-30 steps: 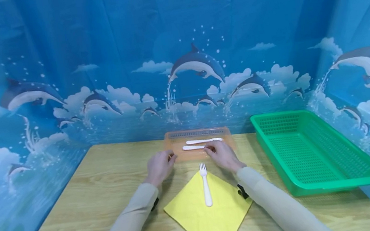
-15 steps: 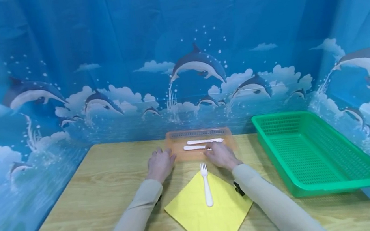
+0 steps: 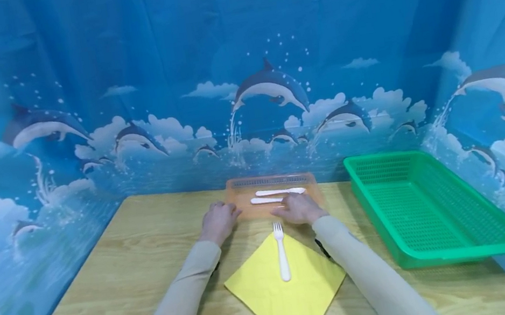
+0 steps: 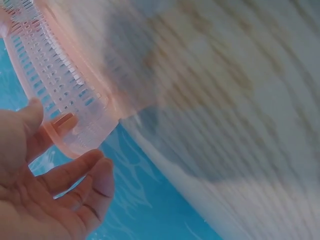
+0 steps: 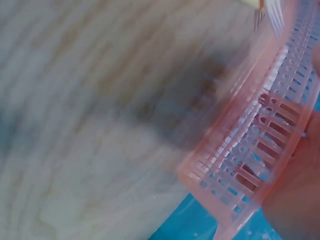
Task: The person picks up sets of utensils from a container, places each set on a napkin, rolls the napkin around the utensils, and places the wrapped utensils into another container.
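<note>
In the head view an orange basket [image 3: 243, 196] stands at the table's back edge, holding two white utensils [image 3: 270, 192]. My left hand [image 3: 218, 222] is at its left end; in the left wrist view the thumb and forefinger of that hand [image 4: 55, 200] pinch the rim near a corner. At the front right, my right hand [image 3: 298, 208] grips the basket wall, covering one utensil's end. The right wrist view shows fingers of this hand [image 5: 295, 185] through the slots. A white fork [image 3: 282, 256] lies on a yellow napkin [image 3: 289, 304], tines toward the basket.
To the right stands a large green basket [image 3: 414, 220] with nothing visible inside, its right part reaching past the table's edge. A blue curtain [image 3: 196, 40] with dolphins hangs behind and at both sides of the wooden table [image 3: 120, 286].
My left hand has shifted slightly toward the basket's end, taking hold of the rim. The right hand has turned and its fingers have closed round the front wall. Basket and fork have stayed in place.
</note>
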The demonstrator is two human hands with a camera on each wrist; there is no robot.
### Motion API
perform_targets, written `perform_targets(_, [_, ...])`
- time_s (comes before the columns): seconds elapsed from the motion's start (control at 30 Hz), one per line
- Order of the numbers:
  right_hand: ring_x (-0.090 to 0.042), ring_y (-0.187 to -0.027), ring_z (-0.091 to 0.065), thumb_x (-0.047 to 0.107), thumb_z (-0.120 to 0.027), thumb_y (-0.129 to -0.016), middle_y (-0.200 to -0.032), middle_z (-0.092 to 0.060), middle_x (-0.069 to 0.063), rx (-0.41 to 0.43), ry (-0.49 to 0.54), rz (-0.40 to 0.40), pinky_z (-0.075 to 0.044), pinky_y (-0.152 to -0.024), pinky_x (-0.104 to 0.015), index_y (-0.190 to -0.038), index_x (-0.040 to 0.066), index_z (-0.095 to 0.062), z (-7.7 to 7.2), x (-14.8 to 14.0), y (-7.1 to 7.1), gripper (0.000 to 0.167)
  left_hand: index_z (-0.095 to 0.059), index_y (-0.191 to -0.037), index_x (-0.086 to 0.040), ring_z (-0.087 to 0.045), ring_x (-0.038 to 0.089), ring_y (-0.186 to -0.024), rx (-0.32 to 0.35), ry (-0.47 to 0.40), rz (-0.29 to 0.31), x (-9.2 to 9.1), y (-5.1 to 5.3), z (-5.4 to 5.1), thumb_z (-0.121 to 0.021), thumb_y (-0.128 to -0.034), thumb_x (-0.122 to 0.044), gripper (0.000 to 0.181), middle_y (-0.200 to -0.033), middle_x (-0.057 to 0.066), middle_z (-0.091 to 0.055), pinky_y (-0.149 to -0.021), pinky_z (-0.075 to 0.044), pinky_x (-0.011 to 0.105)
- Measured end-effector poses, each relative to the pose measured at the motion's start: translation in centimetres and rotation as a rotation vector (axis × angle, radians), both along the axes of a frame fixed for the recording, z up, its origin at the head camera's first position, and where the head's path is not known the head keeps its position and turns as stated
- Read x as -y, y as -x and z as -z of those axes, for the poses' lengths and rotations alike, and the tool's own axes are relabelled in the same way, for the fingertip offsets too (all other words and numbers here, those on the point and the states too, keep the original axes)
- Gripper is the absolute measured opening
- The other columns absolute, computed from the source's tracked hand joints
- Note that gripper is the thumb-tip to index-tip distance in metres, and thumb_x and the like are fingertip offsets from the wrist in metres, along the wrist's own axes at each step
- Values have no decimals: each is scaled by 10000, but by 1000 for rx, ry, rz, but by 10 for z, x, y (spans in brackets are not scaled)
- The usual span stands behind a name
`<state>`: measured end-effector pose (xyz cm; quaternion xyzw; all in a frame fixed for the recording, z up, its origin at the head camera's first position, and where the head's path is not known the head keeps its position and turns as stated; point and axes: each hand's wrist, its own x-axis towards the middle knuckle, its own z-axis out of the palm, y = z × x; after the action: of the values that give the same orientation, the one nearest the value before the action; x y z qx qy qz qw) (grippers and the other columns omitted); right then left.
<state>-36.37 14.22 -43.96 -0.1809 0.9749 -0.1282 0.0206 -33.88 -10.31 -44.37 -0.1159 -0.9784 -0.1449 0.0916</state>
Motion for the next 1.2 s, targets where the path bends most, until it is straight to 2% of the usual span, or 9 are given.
perform_targets(0.1, [-264, -901, -668, 600, -464, -967, -1028, -702, -85, 75, 3, 18, -539, -825, -450, -1027, 94, -706, -1, 0, 3, 565, -727, -1004, -103, -616, 333, -1024, 21, 9, 0, -1, 1, -1, -554, -1001, -361, 311, -1017, 124, -702, -821, -556, 483])
perform_targets(0.23, [-290, -1147, -629, 684, -353, -961, -1248, -670, -84, 121, -22, 30, -501, -983, -474, -1258, 137, -659, -3, 3, 7, 694, -716, -935, -114, -614, 328, -1007, 25, 21, 2, -2, 3, -1, -553, -1001, -360, 303, -955, 106, -695, -815, -551, 476])
perform_targets(0.37, [-307, -1244, -571, 744, -239, -944, -1349, -615, -78, 168, -20, 56, -449, -1050, -497, -1340, 163, -605, -2, 4, 11, 793, -709, -894, -117, -619, 337, -990, 12, 24, 4, -2, 2, -2, -559, -999, -354, 299, -920, 105, -695, -789, -553, 484])
perform_targets(0.5, [-350, -1338, -477, 825, -156, -884, -1454, -522, -99, 216, 6, 87, -383, -1099, -544, -1418, 179, -529, -5, 6, 13, 917, -716, -908, -109, -616, 354, -1009, 8, 20, -12, -2, 0, -5, -565, -996, -347, 295, -967, 127, -704, -785, -559, 505])
perform_targets(0.67, [-382, -1389, -404, 879, -124, -829, -1509, -453, -120, 258, 1, 96, -329, -1126, -578, -1456, 191, -480, -9, 7, 15, 996, -718, -931, -117, -604, 356, -1045, 29, 25, -25, -3, 0, -8, -551, -1001, -367, 309, -1033, 133, -705, -808, -556, 511])
perform_targets(0.8, [-397, -1409, -366, 845, -160, -866, -1522, -433, -125, 283, 14, 102, -296, -1141, -592, -1456, 180, -479, -11, 6, 15, 945, -701, -861, -127, -608, 348, -1016, 21, 28, -18, -2, 1, -8, -547, -1003, -367, 319, -969, 120, -705, -776, -559, 493])
perform_targets(1.0, [-346, -1315, -499, 806, -237, -897, -1428, -540, -128, 293, 26, 108, -401, -1086, -530, -1382, 110, -559, -11, 8, 16, 907, -681, -807, -135, -604, 334, -987, 15, 26, -12, -1, 2, -7, -561, -1001, -338, 305, -905, 98, -698, -777, -549, 473])
perform_targets(1.2, [-314, -1245, -562, 834, -290, -864, -1400, -562, -112, 311, 52, 126, -438, -1046, -525, -1347, 107, -587, -9, 8, 19, 922, -718, -878, -122, -607, 319, -967, 19, 21, -16, -2, 1, -6, -570, -997, -336, 286, -913, 93, -705, -769, -552, 460])
